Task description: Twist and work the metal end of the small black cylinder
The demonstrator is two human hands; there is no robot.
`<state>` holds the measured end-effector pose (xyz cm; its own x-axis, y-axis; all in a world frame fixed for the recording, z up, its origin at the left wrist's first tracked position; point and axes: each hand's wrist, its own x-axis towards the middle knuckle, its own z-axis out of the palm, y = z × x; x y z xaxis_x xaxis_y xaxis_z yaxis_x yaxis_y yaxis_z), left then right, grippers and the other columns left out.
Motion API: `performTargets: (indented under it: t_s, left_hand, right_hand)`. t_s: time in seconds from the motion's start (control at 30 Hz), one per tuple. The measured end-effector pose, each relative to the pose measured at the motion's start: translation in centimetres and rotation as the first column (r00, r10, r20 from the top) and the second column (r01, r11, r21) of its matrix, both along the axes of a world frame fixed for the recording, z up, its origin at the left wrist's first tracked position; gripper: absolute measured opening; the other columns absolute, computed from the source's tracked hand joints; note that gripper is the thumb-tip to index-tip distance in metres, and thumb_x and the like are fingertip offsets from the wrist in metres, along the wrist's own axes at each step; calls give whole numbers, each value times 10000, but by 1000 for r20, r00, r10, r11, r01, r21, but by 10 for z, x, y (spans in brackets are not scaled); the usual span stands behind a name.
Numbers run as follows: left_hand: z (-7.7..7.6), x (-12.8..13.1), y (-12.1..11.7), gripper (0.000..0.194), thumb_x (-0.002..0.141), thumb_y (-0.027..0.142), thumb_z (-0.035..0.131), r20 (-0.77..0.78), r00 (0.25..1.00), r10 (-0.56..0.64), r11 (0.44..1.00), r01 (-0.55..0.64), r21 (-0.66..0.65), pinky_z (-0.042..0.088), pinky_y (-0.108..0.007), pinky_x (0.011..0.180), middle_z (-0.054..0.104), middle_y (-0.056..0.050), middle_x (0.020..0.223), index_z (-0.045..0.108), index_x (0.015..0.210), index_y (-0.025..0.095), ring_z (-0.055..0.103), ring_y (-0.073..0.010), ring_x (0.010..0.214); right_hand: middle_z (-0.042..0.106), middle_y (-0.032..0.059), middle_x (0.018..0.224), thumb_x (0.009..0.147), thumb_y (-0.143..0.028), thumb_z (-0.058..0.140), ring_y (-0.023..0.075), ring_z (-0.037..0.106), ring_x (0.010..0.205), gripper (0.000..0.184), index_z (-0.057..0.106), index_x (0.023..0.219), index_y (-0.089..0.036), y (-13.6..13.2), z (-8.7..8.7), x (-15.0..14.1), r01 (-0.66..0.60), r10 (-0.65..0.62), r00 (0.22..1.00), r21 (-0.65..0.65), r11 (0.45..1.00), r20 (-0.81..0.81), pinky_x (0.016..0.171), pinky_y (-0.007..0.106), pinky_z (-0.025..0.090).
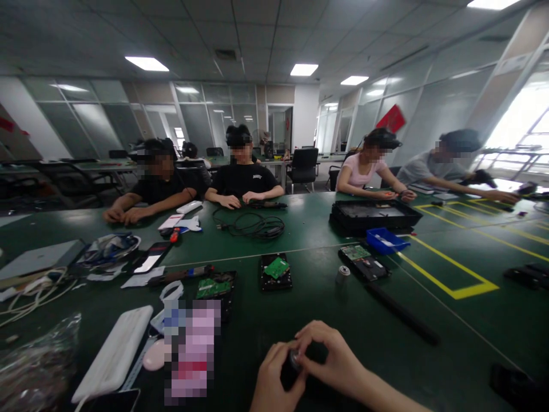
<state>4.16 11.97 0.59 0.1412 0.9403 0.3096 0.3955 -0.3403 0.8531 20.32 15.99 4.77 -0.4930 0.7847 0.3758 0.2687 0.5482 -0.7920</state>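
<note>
Step in hand looks like close two-handed handling: left hand and right hand both pinch a small round metallic piece, six o'clock in view, above the counter. Metal cylinder one o'clock from them, green-boarded device eleven. Next move probably calls for light, steady grip.

Green table, coiled cable, blue bin

Office-type room with an electronics workshop set-up: glass partitions, a panelled ceiling and a black office chair mark the office, while a long green worktable, yellow tape, a green circuit board and coiled black cable mark the workshop
</note>
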Motion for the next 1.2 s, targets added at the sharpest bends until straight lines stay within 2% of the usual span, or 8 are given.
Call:
performTargets:
  t_s: [0.13, 0.33, 0.43, 0.5, 0.6, 0.7, 0.97, 1.2]
  left_hand:
    - [-3, -1, 1, 330, 731, 79, 620, -28, 1000, 0, 1000, 1, 22, 534, -327, 828, 685, -72, 973, 658, 1044, 175, 651, -235, 919]
    - [3, -1, -2, 400, 739, 90, 625, -53, 999, 12, 1000, -14, -27, 516, -329, 876, 687, -74, 1042, 649, 1124, 199, 645, -238, 980]
    - [3, 0, -3, 406, 725, 87, 630, -52, 998, 42, 998, -44, -36, 514, -326, 873, 688, -67, 1032, 656, 1111, 208, 646, -237, 974]
    - [2, 0, -3, 396, 729, 91, 627, -54, 998, 45, 998, -47, -39, 517, -325, 860, 686, -64, 1019, 656, 1107, 208, 648, -234, 960]
    - [-1, 0, -2, 386, 742, 108, 623, -68, 997, 45, 998, -48, -34, 523, -326, 840, 684, -65, 1007, 651, 1115, 207, 651, -232, 939]
    - [-3, -1, -1, 389, 736, 112, 626, -86, 995, 57, 998, -57, -1, 529, -328, 838, 688, -66, 1004, 649, 1113, 206, 654, -234, 938]
    - [-3, -1, -1, 369, 756, 115, 622, -127, 991, 42, 999, -37, 35, 537, -330, 873, 689, -82, 1039, 637, 1118, 185, 659, -235, 973]
    - [0, 0, -1, 320, 747, 89, 622, -84, 996, 31, 999, -28, 31, 543, -328, 860, 695, -67, 1010, 664, 1043, 204, 659, -233, 959]
  right_hand:
    - [720, 9, 752, 742, -99, 693, 176, 656, 758, 125, 650, 684, -202, 4, 10, -1, -42, 38, 990, 26, 999, 139, 728, 291, 492]
    - [709, 50, 840, 802, -203, 687, 192, 696, 826, 155, 579, 692, -185, 15, 19, 34, 26, -32, 998, -115, 993, -47, 769, 314, 532]
    - [694, 90, 964, 812, -241, 686, 220, 701, 880, 194, 567, 672, -180, 18, 3, 64, 75, -70, 997, -190, 979, 37, 796, 355, 543]
    - [717, 89, 877, 797, -222, 701, 271, 639, 1056, 210, 580, 629, -186, 16, -16, 77, 67, -39, 986, -176, 982, 159, 881, 400, 507]
    - [729, 102, 892, 800, -188, 683, 285, 602, 1109, 286, 533, 556, -188, 10, -40, 82, 125, -92, 978, -175, 977, 188, 899, 424, 491]
    - [738, 91, 854, 799, -167, 672, 272, 626, 1051, 298, 505, 554, -194, 7, -42, 76, 129, -106, 983, -153, 980, 149, 876, 421, 497]
    - [738, 40, 795, 820, -194, 673, 201, 659, 871, 307, 483, 579, -203, 5, 10, 27, 29, -28, 998, 26, 999, -55, 757, 329, 511]
    - [721, 22, 762, 788, -163, 702, 180, 664, 814, 305, 508, 554, -191, 7, -3, 2, -39, 37, 998, 49, 998, 42, 746, 304, 488]
